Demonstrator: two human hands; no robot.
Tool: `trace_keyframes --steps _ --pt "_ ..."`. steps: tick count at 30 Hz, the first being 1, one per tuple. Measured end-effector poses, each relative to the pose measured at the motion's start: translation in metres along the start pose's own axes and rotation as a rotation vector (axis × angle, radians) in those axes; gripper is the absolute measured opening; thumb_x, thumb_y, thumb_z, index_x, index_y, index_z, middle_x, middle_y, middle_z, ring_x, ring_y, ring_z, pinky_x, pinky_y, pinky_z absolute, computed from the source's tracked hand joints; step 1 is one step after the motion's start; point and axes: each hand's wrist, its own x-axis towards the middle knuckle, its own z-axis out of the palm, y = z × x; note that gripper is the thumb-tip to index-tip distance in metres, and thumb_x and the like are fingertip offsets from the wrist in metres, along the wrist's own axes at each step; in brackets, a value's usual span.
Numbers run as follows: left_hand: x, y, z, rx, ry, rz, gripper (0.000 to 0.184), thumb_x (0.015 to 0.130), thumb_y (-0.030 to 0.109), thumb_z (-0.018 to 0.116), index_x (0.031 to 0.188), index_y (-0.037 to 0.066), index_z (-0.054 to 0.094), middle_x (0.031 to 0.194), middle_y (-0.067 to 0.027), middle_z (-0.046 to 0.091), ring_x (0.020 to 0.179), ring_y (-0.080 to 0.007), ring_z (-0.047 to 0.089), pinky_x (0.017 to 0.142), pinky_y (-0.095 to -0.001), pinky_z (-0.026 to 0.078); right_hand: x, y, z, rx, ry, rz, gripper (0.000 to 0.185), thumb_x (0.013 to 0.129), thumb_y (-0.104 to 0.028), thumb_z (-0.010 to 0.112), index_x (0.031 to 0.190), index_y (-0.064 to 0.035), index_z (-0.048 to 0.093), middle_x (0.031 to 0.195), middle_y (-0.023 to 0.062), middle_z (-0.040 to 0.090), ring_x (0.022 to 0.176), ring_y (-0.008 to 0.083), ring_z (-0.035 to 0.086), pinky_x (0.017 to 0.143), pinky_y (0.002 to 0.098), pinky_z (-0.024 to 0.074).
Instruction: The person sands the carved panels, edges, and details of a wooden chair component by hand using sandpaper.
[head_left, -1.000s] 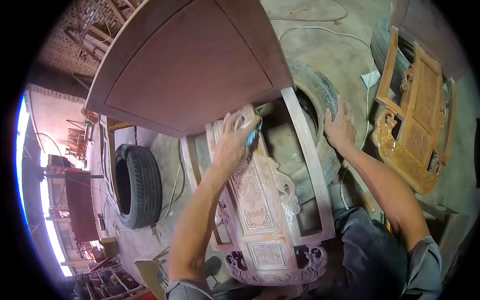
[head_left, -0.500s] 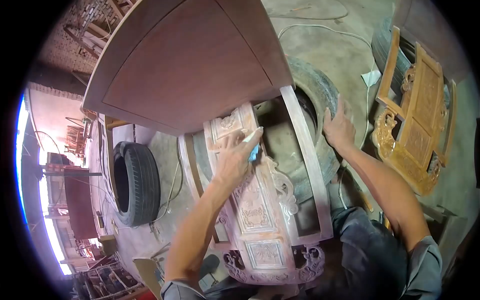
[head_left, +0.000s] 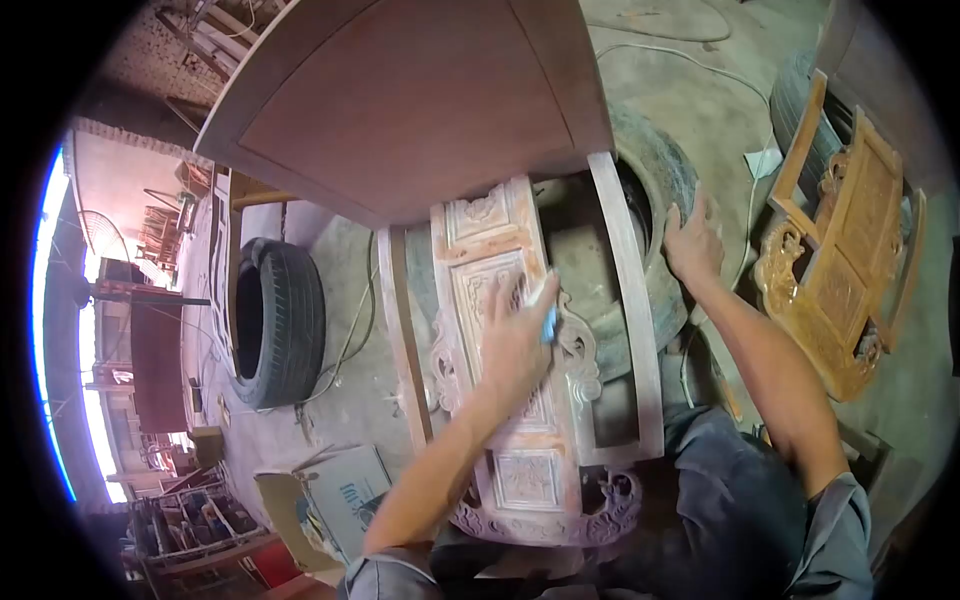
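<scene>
A carved wooden chair with a pale, dusty surface lies before me, its carved back panel [head_left: 528, 480] stretching toward my lap and its broad brown seat [head_left: 420, 110] standing up at the far end. My left hand [head_left: 515, 335] is on the middle of the panel, pressing a folded blue-and-white sheet [head_left: 550, 318] against it; whether that is sandpaper or cloth I cannot tell. Under the chair is a large tire [head_left: 655, 190]. My right hand [head_left: 695, 248] rests on the tire's right side, fingers stretched out, beside the chair's straight side rail [head_left: 628, 300].
Another tire [head_left: 285, 320] stands at the left. A glossy yellow-brown carved chair [head_left: 840, 240] leans over a tire at the right. A cable [head_left: 690, 58] runs across the floor past a white scrap [head_left: 763, 163]. An opened cardboard box [head_left: 345, 490] sits at lower left.
My left hand has slid down the carved panel toward me with the folded sheet. My right hand stays at the tire. The view has shifted slightly, showing more of the cardboard box.
</scene>
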Motion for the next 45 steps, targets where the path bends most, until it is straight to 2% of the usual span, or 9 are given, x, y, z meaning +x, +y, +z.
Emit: trace_keyframes --steps 5,10,21,25,29,32,35,43,45 --pt "0.002 0.016 0.004 -0.013 0.107 -0.086 0.076 0.089 0.006 0.068 0.163 0.009 0.051 0.099 -0.0223 0.076 0.148 -0.0451 0.046 0.13 -0.0638 0.021 0.0 0.008 0.008 -0.013 0.06 -0.058 0.074 0.108 -0.047 0.054 0.17 -0.0144 0.032 0.167 0.0261 0.041 0.148 0.0475 0.048 0.117 0.056 0.0451" --pt "-0.034 0.054 0.031 -0.03 0.188 -0.277 0.081 0.085 0.004 0.066 0.164 0.003 0.047 0.116 -0.0274 0.075 0.151 -0.0531 0.038 0.131 -0.0636 0.016 0.008 0.004 0.009 -0.024 0.104 -0.075 0.076 0.106 -0.047 0.055 0.171 -0.013 0.031 0.165 0.029 0.041 0.146 0.0489 0.049 0.115 0.0571 0.0468" --pt "-0.015 0.051 0.021 -0.132 0.121 -0.294 0.077 0.087 0.006 0.064 0.162 0.001 0.048 0.143 -0.0239 0.067 0.152 -0.0532 0.037 0.131 -0.0657 0.013 0.002 0.004 0.002 -0.002 0.031 -0.04 0.075 0.107 -0.046 0.054 0.171 -0.013 0.031 0.168 0.0297 0.038 0.146 0.049 0.05 0.114 0.0568 0.0473" --pt "-0.05 0.068 0.036 -0.03 0.146 -0.321 0.076 0.09 0.004 0.062 0.164 0.002 0.047 0.12 -0.024 0.076 0.154 -0.0519 0.037 0.132 -0.064 0.012 0.008 0.004 0.009 -0.03 0.088 -0.083 0.076 0.107 -0.048 0.053 0.171 -0.0129 0.03 0.168 0.0287 0.039 0.145 0.0482 0.051 0.114 0.0566 0.0476" --pt "-0.024 0.065 0.021 -0.213 0.142 -0.381 0.074 0.091 0.014 0.068 0.162 0.003 0.051 0.132 -0.0252 0.071 0.153 -0.0507 0.037 0.13 -0.0664 0.015 0.008 0.011 0.01 -0.016 0.055 -0.06 0.077 0.107 -0.049 0.053 0.171 -0.014 0.03 0.168 0.027 0.04 0.147 0.0466 0.05 0.115 0.0559 0.0472" --pt "-0.059 0.064 0.049 -0.082 0.136 -0.362 0.078 0.088 0.014 0.069 0.163 0.001 0.049 0.139 -0.0269 0.067 0.153 -0.0517 0.037 0.131 -0.066 0.015 0.004 0.008 0.011 -0.026 0.079 -0.052 0.075 0.107 -0.048 0.054 0.169 -0.013 0.034 0.166 0.0258 0.041 0.147 0.047 0.049 0.116 0.055 0.0458" --pt "-0.052 0.071 0.049 -0.09 0.311 -0.29 0.081 0.086 0.011 0.066 0.164 0.0 0.046 0.137 -0.0274 0.068 0.152 -0.0528 0.036 0.131 -0.0649 0.014 0.005 0.006 0.009 0.004 0.077 -0.054 0.074 0.107 -0.047 0.055 0.169 -0.0122 0.034 0.166 0.0264 0.041 0.147 0.0477 0.049 0.117 0.0551 0.045" --pt "-0.081 0.085 0.023 -0.042 0.063 -0.374 0.07 0.091 0.01 0.07 0.159 0.003 0.054 0.13 -0.0266 0.071 0.15 -0.0523 0.038 0.13 -0.065 0.017 0.005 0.004 0.008 -0.039 0.067 -0.043 0.076 0.106 -0.049 0.053 0.17 -0.0132 0.031 0.17 0.0254 0.037 0.145 0.0475 0.052 0.114 0.0574 0.0477" --pt "-0.074 0.059 0.03 -0.061 0.087 -0.261 0.067 0.092 0.011 0.073 0.157 0.007 0.058 0.125 -0.0238 0.073 0.149 -0.0497 0.042 0.129 -0.0655 0.021 0.004 0.005 0.007 -0.034 0.048 -0.041 0.076 0.106 -0.049 0.053 0.17 -0.0134 0.031 0.169 0.0255 0.037 0.146 0.0471 0.051 0.114 0.0573 0.0472"
